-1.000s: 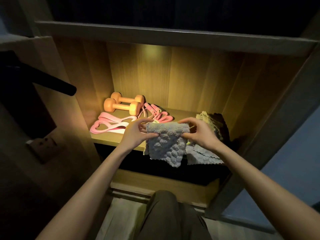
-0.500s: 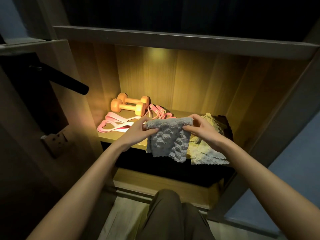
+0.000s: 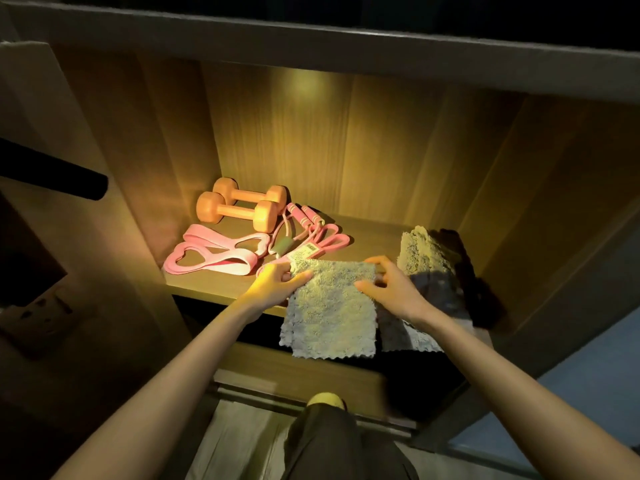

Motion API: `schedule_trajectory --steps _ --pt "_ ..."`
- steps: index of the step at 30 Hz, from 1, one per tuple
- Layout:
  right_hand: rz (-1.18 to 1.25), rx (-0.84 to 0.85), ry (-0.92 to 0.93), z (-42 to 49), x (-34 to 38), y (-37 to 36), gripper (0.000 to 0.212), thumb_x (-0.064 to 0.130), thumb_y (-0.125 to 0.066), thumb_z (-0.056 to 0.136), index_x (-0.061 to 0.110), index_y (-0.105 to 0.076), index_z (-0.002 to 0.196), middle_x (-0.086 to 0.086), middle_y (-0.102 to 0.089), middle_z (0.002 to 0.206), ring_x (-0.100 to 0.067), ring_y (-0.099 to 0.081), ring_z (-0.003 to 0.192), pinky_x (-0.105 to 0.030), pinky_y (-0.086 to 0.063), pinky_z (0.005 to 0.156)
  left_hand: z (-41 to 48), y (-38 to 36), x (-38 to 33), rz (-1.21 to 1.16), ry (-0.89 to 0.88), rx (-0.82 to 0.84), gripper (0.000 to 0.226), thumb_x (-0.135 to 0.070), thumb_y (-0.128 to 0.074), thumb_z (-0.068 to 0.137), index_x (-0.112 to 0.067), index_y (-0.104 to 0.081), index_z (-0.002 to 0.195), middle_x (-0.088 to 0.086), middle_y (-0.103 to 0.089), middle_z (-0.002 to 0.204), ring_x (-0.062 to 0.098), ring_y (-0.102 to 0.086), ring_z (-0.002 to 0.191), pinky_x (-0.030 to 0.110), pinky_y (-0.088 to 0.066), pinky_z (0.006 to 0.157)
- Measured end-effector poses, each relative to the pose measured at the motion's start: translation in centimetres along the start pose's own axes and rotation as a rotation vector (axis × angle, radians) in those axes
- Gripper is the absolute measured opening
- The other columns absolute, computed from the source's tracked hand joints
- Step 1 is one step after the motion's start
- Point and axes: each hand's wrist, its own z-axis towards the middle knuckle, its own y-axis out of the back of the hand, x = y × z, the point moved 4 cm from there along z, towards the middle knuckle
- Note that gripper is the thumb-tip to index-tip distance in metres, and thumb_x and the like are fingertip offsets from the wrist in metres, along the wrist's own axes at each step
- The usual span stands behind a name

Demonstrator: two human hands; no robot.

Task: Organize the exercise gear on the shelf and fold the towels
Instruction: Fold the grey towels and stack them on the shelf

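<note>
A grey fluffy towel [image 3: 330, 308] lies folded over the front edge of the wooden shelf [image 3: 214, 287], its lower half hanging down. My left hand [image 3: 277, 282] pinches its top left corner. My right hand [image 3: 388, 287] holds its top right corner with curled fingers. To the right, another towel [image 3: 420, 252] sits bunched on the shelf, and a further grey towel [image 3: 412, 336] hangs beneath my right wrist. Two orange dumbbells [image 3: 239, 206] lie at the back left, pink resistance bands [image 3: 214, 254] in front of them, and a pink jump rope [image 3: 308, 230] beside them.
The shelf is a lit wooden cubby with side walls and a board overhead [image 3: 346, 39]. A dark bar [image 3: 59, 174] sticks out at the left. A wall socket [image 3: 45, 306] sits lower left. My knee [image 3: 325, 410] is below the shelf, above a pale floor.
The towel was held up in the air between both hands; now it is laid down flat over the shelf's front edge. The camera has moved closer to the shelf.
</note>
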Motion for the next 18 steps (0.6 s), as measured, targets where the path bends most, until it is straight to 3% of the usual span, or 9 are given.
schedule_trajectory --steps 3,5,7,10,13,15,18 --pt "-0.081 0.054 -0.057 2.4 -1.8 0.0 0.060 0.025 -0.075 0.081 0.021 -0.039 0.129 0.006 -0.050 0.098 -0.013 -0.054 0.081 -0.027 -0.042 0.071 2.8 -1.0 1.2 0.043 0.020 0.028 0.032 -0.040 -0.064 0.087 -0.014 -0.046 0.081 -0.003 -0.033 0.061 0.009 -0.029 0.055 0.023 -0.025 0.051" --pt "-0.102 0.102 -0.111 3.8 -2.7 -0.1 0.062 0.021 -0.076 0.080 0.025 -0.036 0.127 -0.004 -0.049 0.117 -0.027 -0.058 0.099 -0.037 -0.044 0.079 4.6 -1.5 1.5 0.129 0.010 0.049 0.023 -0.033 -0.068 0.086 -0.019 -0.054 0.098 0.000 -0.048 0.069 0.010 -0.044 0.063 0.019 -0.034 0.053" --pt "-0.109 0.139 -0.122 5.2 -3.5 -0.3 0.062 0.014 -0.076 0.078 0.026 -0.037 0.124 -0.010 -0.042 0.129 -0.035 -0.052 0.116 -0.042 -0.045 0.089 6.1 -1.8 1.8 0.250 -0.024 0.077 0.038 -0.030 -0.073 0.082 -0.016 -0.057 0.114 0.002 -0.061 0.087 0.012 -0.055 0.078 0.013 -0.041 0.060" --pt "-0.130 0.146 -0.097 7.1 -4.2 -0.8 0.054 0.003 -0.075 0.076 0.024 -0.046 0.117 -0.008 -0.046 0.124 -0.031 -0.052 0.113 -0.037 -0.047 0.085 7.8 -2.1 1.7 0.299 -0.083 0.121 0.052 -0.030 -0.083 0.070 -0.015 -0.060 0.114 -0.002 -0.066 0.092 0.012 -0.062 0.084 0.013 -0.045 0.066" --pt "-0.283 0.020 -0.047 8.7 -4.6 -0.7 0.043 0.002 -0.075 0.075 0.031 -0.060 0.103 0.000 -0.057 0.114 -0.018 -0.054 0.109 -0.033 -0.049 0.086 9.1 -2.6 1.4 0.357 -0.156 0.065 0.042 -0.016 -0.077 0.075 -0.012 -0.061 0.114 0.000 -0.066 0.095 0.017 -0.062 0.090 0.013 -0.039 0.066" --pt "-0.442 -0.063 -0.019 9.1 -4.2 -0.6 0.038 0.001 -0.073 0.077 0.024 -0.066 0.106 0.002 -0.058 0.108 -0.017 -0.054 0.104 -0.033 -0.047 0.087 9.7 -2.9 1.2 0.462 -0.264 -0.016 0.039 -0.011 -0.071 0.077 -0.012 -0.063 0.116 0.004 -0.066 0.110 0.023 -0.060 0.102 0.018 -0.040 0.075" --pt "-0.436 -0.134 0.031 8.6 -3.2 -0.8 0.032 -0.010 -0.064 0.079 0.010 -0.065 0.103 -0.004 -0.054 0.108 -0.019 -0.052 0.101 -0.024 -0.040 0.079 9.3 -3.2 1.1 0.590 -0.363 -0.090 0.047 -0.009 -0.070 0.078 -0.017 -0.058 0.123 0.004 -0.057 0.118 0.025 -0.051 0.109 0.037 -0.049 0.082"
